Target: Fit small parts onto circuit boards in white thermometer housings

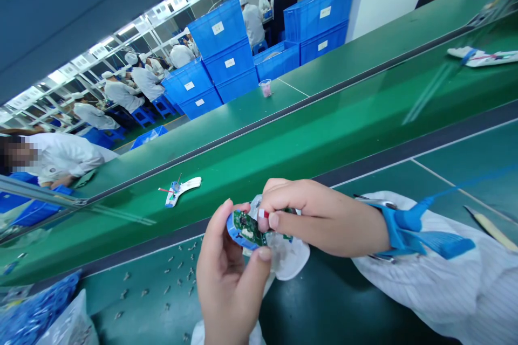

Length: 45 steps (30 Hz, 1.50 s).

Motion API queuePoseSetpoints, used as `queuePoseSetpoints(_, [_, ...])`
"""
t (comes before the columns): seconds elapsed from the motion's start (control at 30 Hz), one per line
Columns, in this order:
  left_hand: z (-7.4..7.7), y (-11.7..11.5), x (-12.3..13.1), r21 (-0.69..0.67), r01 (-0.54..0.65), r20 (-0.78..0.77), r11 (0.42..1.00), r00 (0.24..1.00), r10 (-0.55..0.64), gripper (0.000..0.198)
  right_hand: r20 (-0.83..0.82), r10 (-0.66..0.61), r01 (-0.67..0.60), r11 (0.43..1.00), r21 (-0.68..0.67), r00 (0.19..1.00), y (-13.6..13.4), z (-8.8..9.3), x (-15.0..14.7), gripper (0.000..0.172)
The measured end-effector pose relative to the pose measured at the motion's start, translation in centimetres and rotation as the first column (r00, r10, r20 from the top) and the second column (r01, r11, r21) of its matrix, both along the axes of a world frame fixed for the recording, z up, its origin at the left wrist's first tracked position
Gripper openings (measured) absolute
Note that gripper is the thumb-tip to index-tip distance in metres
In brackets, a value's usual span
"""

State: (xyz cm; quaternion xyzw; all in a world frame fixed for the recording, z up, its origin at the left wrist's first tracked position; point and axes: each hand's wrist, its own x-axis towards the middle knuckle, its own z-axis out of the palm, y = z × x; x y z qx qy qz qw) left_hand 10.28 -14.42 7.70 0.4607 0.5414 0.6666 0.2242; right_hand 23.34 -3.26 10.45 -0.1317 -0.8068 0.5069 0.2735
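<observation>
Two bare hands are close together over a dark green work mat. Both hands hold a small green circuit board in a curved blue plastic frame [245, 230]. The left hand [229, 280] comes up from below, bent around the back of the board, with its thumb pressed on the lower edge. The right hand [319, 221] reaches in from the side, and its fingers are curled and pinch the top of the board. A thin, clear plastic bag [288, 259] hangs under the board and touches both hands. A bright blue cloth wrist strap [408, 223] wraps the right wrist, just past a white striped sleeve [424, 280].

Just past the hands, a flat white plastic piece with thin wires [180, 190] lies on a shiny green belt [259, 151]. Many tiny grey metal bits [174, 280] are spread on the mat to the left. A see-through bag of blue parts [40, 307] sits at the bottom corner. A long yellow tool [491, 229] lies on the mat at the right.

Far off, people in white coats [121, 94] sit at long benches, near tall stacks of blue plastic bins [218, 48].
</observation>
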Motion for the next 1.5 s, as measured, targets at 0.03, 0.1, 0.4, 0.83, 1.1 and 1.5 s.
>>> queuePoseSetpoints(0.03, [0.0, 0.0, 0.1, 0.012, -0.015, 0.005, 1.0, 1.0, 0.015, 0.051, 0.007, 0.001, -0.001, 1.0, 0.004, 1.0, 0.0, 0.0, 0.0, 0.022])
queuePoseSetpoints(0.1, [-0.1, 0.1, 0.3, 0.026, -0.04, 0.017, 0.999, 0.999, 0.04, 0.05, 0.034, -0.019, 0.018, 1.0, 0.023, 0.999, -0.1, 0.1, 0.0, 0.022])
queuePoseSetpoints(0.4, [-0.3, -0.1, 0.1, 0.024, -0.057, -0.006, 0.998, 0.998, 0.057, 0.054, 0.041, -0.093, 0.096, 0.992, -0.084, 0.995, -0.3, -0.1, -0.3, 0.027])
queuePoseSetpoints(0.83, [0.2, 0.2, 0.5, -0.151, 0.2, 0.231, 0.968, 0.959, -0.162, 0.041, -0.132, -0.155, 0.157, 0.988, 0.006, 0.979, -0.7, 0.3, 0.0, 0.031])
queuePoseSetpoints(1.1, [0.2, 0.3, 0.7, -0.092, 0.278, 0.333, 0.956, 0.913, -0.234, 0.032, -0.082, -0.017, 0.033, 0.981, 0.193, 0.996, -0.5, 0.7, 0.9, 0.032])
queuePoseSetpoints(1.5, [0.2, -0.3, 0.2, -0.131, 0.204, 0.102, 0.97, 0.976, -0.192, 0.032, 0.002, 0.042, -0.041, 0.975, 0.22, 0.999, -0.4, 0.9, 1.7, 0.023])
